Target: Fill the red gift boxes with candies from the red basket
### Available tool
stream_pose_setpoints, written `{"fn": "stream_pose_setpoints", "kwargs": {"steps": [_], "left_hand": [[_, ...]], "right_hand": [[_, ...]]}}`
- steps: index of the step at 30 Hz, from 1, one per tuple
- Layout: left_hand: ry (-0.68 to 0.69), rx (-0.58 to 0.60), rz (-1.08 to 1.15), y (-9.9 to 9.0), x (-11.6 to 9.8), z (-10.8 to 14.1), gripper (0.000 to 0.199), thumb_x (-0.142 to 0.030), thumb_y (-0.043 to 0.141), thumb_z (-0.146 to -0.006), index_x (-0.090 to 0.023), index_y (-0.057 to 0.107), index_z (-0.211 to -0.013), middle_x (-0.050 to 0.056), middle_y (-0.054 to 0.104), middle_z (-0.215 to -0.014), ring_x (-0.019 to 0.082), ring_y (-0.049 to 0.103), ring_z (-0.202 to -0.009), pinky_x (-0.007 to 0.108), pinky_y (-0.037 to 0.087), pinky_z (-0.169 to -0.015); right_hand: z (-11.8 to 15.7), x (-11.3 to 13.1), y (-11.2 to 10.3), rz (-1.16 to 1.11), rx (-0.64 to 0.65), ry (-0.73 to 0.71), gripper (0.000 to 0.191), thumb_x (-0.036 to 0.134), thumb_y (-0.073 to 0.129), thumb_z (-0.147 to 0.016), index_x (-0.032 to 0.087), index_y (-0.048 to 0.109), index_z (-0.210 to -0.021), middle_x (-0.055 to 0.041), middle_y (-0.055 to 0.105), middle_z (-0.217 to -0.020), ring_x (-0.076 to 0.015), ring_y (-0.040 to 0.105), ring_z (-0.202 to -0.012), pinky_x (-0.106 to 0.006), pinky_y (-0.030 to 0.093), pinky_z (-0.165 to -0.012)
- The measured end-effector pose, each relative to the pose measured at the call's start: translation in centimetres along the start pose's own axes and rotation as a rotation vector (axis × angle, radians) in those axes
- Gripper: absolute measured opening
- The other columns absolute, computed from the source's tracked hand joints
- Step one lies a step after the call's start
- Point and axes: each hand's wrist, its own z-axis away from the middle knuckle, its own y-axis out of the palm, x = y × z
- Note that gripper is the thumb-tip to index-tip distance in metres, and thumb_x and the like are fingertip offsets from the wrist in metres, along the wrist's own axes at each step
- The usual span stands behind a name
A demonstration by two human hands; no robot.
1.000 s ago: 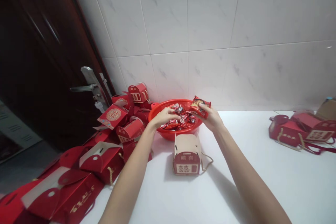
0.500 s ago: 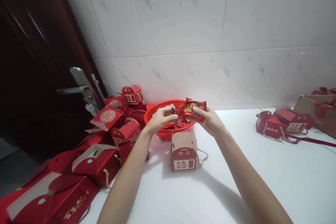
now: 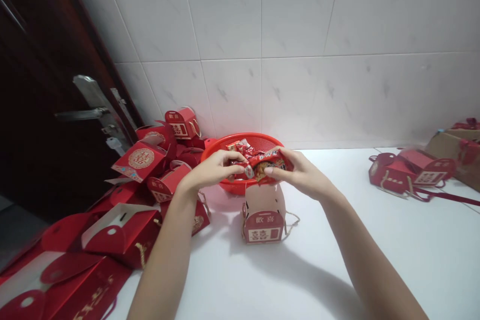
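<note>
My right hand [image 3: 302, 172] is closed on a red snack packet [image 3: 270, 164] with a picture of food on its front. It holds the packet tilted above the front rim of a red plastic basket [image 3: 258, 137]. Beside it, my left hand [image 3: 212, 170] pinches a small red-wrapped candy [image 3: 246, 172], close against the packet's left end. More red-wrapped sweets [image 3: 243, 147] lie in the basket, partly hidden by my hands. Just below my hands, an open red gift box [image 3: 265, 222] with a rope handle stands upright on the white table.
Many red gift boxes [image 3: 140, 160] are heaped at the left beside a dark door with a metal handle [image 3: 84, 112]. At the right lie red boxes [image 3: 410, 172] with a ribbon, near a brown carton [image 3: 463, 157]. A tiled wall [image 3: 300, 100] rises behind the table.
The packet in my right hand has turned and come left, closer to my left hand. Both hands are nearer together over the basket's front. The view has shifted slightly.
</note>
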Motion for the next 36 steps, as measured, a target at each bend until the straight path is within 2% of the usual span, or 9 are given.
{"fn": "stream_pose_setpoints", "kwargs": {"steps": [3,7,9,14,19,25,30,33,36], "left_hand": [[-0.009,0.098,-0.108,-0.6,-0.3,0.6,0.021,-0.035,0.062,-0.082,-0.016,0.069,-0.089,0.0,0.063,-0.075,0.014,0.056,-0.067,0.024,0.045,-0.063],[-0.018,0.193,-0.259,-0.8,-0.7,1.4,0.019,-0.033,0.058,-0.081,-0.017,0.068,-0.085,-0.001,0.062,-0.074,0.014,0.055,-0.067,0.023,0.043,-0.062],[-0.039,0.231,-0.332,-0.8,-0.9,1.7,0.02,-0.033,0.056,-0.081,-0.017,0.068,-0.085,0.0,0.062,-0.074,0.014,0.054,-0.067,0.023,0.042,-0.061],[-0.116,0.29,-0.4,-0.8,-1.9,2.7,0.023,-0.035,0.053,-0.081,-0.018,0.069,-0.083,0.0,0.061,-0.072,0.015,0.055,-0.066,0.022,0.04,-0.059],[-0.122,0.287,-0.433,-0.8,-1.8,3.2,0.021,-0.033,0.054,-0.078,-0.019,0.07,-0.078,0.0,0.063,-0.071,0.014,0.054,-0.063,0.021,0.038,-0.055],[-0.119,0.279,-0.45,-0.3,-2.0,3.0,0.016,-0.027,0.055,-0.075,-0.019,0.069,-0.071,-0.001,0.063,-0.066,0.014,0.054,-0.061,0.021,0.034,-0.052],[-0.097,0.332,-0.485,-0.1,-2.2,3.1,0.017,-0.026,0.054,-0.077,-0.019,0.068,-0.073,-0.001,0.064,-0.068,0.015,0.055,-0.063,0.022,0.036,-0.056],[-0.092,0.347,-0.515,-0.1,-2.1,3.2,0.017,-0.026,0.053,-0.078,-0.019,0.068,-0.075,-0.001,0.063,-0.067,0.014,0.052,-0.06,0.023,0.035,-0.055],[-0.064,0.331,-0.516,0.0,-2.1,3.1,0.018,-0.026,0.053,-0.08,-0.019,0.069,-0.076,-0.001,0.062,-0.066,0.014,0.052,-0.059,0.023,0.034,-0.055]], "right_hand": [[0.5,0.7,0.5,0.237,0.133,-0.007,0.017,0.031,0.067,-0.087,0.018,0.065,-0.097,-0.0047,0.069,-0.096,-0.0182,0.063,-0.085,-0.032,0.052,-0.071],[0.8,0.9,0.7,0.516,0.172,-0.009,0.008,0.025,0.063,-0.089,0.019,0.059,-0.093,-0.0017,0.065,-0.09,-0.0164,0.056,-0.078,-0.031,0.044,-0.067],[0.8,0.7,0.6,0.581,0.174,0.02,0.008,0.022,0.062,-0.088,0.019,0.055,-0.091,-0.0008,0.063,-0.088,-0.0158,0.054,-0.076,-0.03,0.041,-0.066],[0.8,0.5,0.7,0.694,0.156,0.089,0.02,0.015,0.063,-0.082,0.021,0.044,-0.081,0.0024,0.056,-0.078,-0.0133,0.05,-0.069,-0.028,0.035,-0.059],[1.1,1.0,0.8,0.844,0.264,0.215,0.017,0.01,0.058,-0.076,0.021,0.045,-0.076,0.0013,0.058,-0.072,-0.0127,0.048,-0.061,-0.028,0.03,-0.052],[1.0,0.6,1.4,0.958,0.316,0.225,0.012,0.015,0.062,-0.077,0.02,0.056,-0.085,-0.003,0.066,-0.081,-0.0156,0.054,-0.066,-0.027,0.03,-0.052],[0.4,-0.7,2.0,0.981,0.345,0.166,0.025,0.007,0.062,-0.073,0.02,0.067,-0.094,-0.0054,0.071,-0.091,-0.018,0.06,-0.076,-0.026,0.034,-0.058],[0.3,-0.8,1.8,0.987,0.282,0.155,0.031,0.005,0.062,-0.072,0.019,0.067,-0.1,-0.007,0.072,-0.096,-0.0181,0.061,-0.077,-0.026,0.035,-0.058],[0.5,-0.3,1.3,0.892,0.296,0.121,0.029,0.01,0.069,-0.073,0.018,0.065,-0.1,-0.0059,0.072,-0.094,-0.0178,0.062,-0.076,-0.027,0.038,-0.058]]}}
